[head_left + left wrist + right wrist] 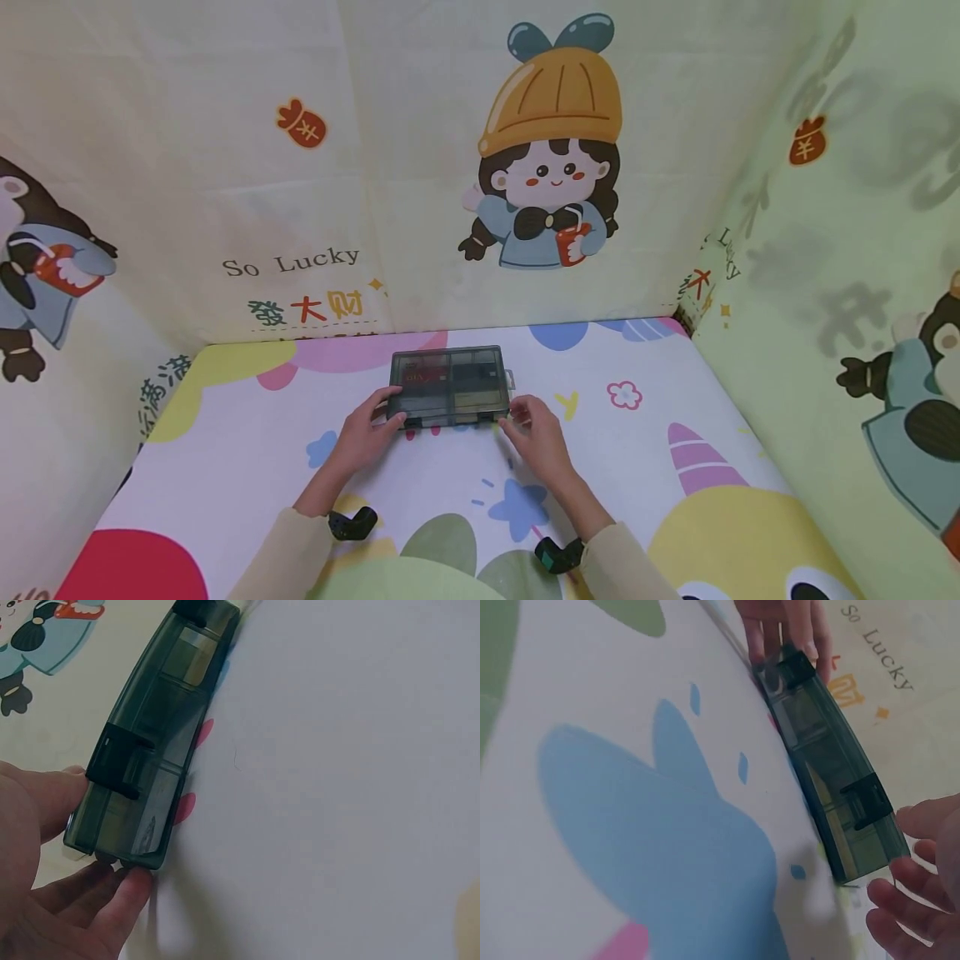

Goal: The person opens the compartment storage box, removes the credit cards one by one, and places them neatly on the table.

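A translucent dark plastic compartment box (450,387) lies near the back of the table, its lid down. Two black latches, one of them a near latch (120,761), line its front side. Dividers and some contents, including a red patch with lettering, show through the lid. My left hand (367,433) grips the box's left end, thumb at the front corner and fingers along the side. At the opposite end, my right hand (536,437) holds the front right corner between thumb and bent fingers. In the right wrist view, its fingertips (904,870) are right at the end wall.
The table is covered by a white cloth (247,467) with colourful cartoon prints. Printed fabric walls (405,167) rise behind the table and on both sides. The box sits a short way in front of the back wall. A black device is strapped to each wrist.
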Tool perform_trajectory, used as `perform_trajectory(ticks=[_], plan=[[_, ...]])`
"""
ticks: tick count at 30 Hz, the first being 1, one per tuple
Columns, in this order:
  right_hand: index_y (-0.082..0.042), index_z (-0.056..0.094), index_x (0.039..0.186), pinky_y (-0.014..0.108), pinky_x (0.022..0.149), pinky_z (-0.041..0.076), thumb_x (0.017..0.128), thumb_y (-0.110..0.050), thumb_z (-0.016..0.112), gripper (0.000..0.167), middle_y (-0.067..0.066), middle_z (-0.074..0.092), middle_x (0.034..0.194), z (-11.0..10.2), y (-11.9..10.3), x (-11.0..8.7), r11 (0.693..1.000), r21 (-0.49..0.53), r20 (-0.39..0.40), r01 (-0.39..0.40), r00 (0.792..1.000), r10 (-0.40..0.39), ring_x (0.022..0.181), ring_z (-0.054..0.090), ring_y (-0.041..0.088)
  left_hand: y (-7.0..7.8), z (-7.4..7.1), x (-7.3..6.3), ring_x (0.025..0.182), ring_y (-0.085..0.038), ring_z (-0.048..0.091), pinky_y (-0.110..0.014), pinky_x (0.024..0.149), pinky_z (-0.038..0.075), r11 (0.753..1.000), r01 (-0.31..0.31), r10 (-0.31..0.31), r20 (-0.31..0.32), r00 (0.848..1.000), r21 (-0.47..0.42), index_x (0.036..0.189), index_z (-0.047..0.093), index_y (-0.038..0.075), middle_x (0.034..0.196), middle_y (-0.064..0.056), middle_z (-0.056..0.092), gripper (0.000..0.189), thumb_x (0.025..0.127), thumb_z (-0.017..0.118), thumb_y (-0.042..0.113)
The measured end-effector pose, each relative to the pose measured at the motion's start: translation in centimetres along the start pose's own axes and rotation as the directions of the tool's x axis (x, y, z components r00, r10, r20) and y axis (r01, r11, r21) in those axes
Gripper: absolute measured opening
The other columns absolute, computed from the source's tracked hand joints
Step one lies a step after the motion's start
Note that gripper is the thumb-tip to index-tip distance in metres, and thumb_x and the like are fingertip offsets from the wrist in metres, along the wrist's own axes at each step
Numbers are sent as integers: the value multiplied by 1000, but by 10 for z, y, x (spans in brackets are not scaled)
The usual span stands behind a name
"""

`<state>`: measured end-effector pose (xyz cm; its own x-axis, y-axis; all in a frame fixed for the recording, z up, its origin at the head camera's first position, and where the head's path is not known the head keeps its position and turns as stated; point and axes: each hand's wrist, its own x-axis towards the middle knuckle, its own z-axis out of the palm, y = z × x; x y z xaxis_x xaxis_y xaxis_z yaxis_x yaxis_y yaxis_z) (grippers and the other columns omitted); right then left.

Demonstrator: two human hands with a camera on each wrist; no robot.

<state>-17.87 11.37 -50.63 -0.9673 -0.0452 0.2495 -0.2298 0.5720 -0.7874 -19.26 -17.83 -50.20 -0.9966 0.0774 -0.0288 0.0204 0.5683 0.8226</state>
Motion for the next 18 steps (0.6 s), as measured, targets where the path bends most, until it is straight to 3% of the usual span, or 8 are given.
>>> perform_trajectory(ticks=[6,18], plan=[[-12,72,95,18,63,50,86,-16,72,10,-6,66,74,2,-4,-4,1000,-18,38,14,999,-13,67,57,4,-1,0,1,132,-40,48,-50,105,45,1000,-11,11,-10,1000,-1,140,46,16,148,-18,43,47,96,61,20],[-9,73,111,17,61,50,88,-24,71,28,1,74,79,7,-6,-8,999,-35,118,-30,992,34,67,62,5,-1,1,1,133,-41,46,-52,106,44,1000,3,-3,-5,1000,12,140,45,17,150,-19,41,46,96,60,21]])
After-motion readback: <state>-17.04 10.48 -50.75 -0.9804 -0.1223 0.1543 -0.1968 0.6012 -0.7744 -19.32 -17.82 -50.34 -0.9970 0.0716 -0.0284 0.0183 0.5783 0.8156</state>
